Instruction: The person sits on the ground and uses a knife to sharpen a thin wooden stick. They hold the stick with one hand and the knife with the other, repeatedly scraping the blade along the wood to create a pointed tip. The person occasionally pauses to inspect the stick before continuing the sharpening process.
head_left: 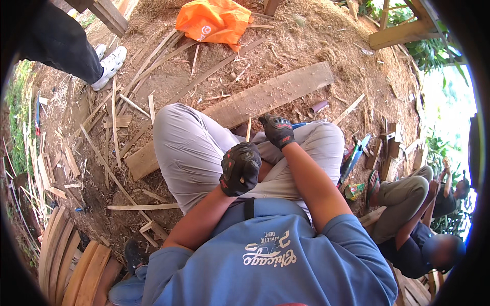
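My left hand (240,169), in a black padded glove, is closed in front of my lap. A thin, pale wooden stick (249,129) rises from the top of its fist. My right hand (278,130), gloved the same way, is curled shut a little farther out and to the right, near the stick but apart from the left hand. A narrow blue object (301,125) shows just beyond the right fist; whether that hand holds it I cannot tell. Past my crossed legs lies a long, wide wooden plank (275,97) with shavings on it.
An orange bag (212,23) lies at the far side. A handsaw with blue edges (356,155) rests by my right knee. Another person's white shoe (111,66) stands far left; a seated person (408,204) is at right. Curved boards (84,273) stack lower left, amid scattered wood strips.
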The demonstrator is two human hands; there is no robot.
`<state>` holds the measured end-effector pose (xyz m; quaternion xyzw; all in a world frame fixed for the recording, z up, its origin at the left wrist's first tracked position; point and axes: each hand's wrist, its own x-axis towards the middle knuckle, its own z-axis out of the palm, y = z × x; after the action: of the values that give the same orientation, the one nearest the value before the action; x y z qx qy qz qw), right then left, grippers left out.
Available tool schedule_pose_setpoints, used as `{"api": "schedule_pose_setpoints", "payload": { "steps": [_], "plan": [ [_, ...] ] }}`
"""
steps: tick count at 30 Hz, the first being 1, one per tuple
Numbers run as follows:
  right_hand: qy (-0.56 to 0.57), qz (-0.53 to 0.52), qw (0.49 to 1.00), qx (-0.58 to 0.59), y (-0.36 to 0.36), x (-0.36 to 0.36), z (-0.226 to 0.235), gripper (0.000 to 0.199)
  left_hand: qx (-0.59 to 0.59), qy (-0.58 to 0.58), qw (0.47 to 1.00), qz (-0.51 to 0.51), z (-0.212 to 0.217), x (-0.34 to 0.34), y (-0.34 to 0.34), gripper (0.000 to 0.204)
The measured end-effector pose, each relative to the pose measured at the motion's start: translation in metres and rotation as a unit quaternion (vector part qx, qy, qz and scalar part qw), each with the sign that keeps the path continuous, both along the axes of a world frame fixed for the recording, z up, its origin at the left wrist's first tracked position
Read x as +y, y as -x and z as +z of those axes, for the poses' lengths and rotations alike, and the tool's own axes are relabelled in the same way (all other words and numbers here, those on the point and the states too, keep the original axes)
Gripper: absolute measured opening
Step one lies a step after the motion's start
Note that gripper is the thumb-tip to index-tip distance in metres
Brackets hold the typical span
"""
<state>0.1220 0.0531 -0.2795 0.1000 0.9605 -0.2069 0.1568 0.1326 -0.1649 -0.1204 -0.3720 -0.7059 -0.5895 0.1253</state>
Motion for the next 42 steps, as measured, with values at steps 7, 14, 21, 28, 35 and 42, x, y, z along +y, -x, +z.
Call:
{"api": "schedule_pose_setpoints", "payload": {
  "steps": [7, 14, 21, 28, 35, 42],
  "plan": [
    [0.016, 0.079, 0.996, 0.038, -0.005, -0.003, 0.0, 0.028, 0.018, -0.017, 1.0, 0.013, 0.001, 0.003, 0.0, 0.019],
    [0.009, 0.161, 0.984, 0.071, 0.004, -0.001, 0.013, 0.021, -0.002, 0.003, 1.0, -0.02, -0.005, -0.004, 0.006, 0.017],
    [-0.034, 0.137, 0.989, 0.05, 0.005, 0.013, -0.034, 0.023, -0.011, -0.009, 1.0, 0.004, -0.004, 0.005, 0.005, 0.019],
    [0.015, 0.125, 0.988, 0.089, -0.003, -0.004, -0.008, 0.027, -0.019, 0.018, 1.0, 0.008, 0.0, 0.0, 0.005, 0.021],
    [0.029, 0.1, 0.989, 0.102, -0.005, -0.007, -0.019, 0.024, -0.015, 0.021, 0.993, 0.112, -0.016, 0.002, -0.005, 0.02],
    [0.041, 0.098, 0.992, 0.065, 0.003, -0.006, -0.016, 0.027, -0.051, 0.069, 0.991, 0.104, -0.014, -0.005, -0.006, 0.024]
  ]
}}
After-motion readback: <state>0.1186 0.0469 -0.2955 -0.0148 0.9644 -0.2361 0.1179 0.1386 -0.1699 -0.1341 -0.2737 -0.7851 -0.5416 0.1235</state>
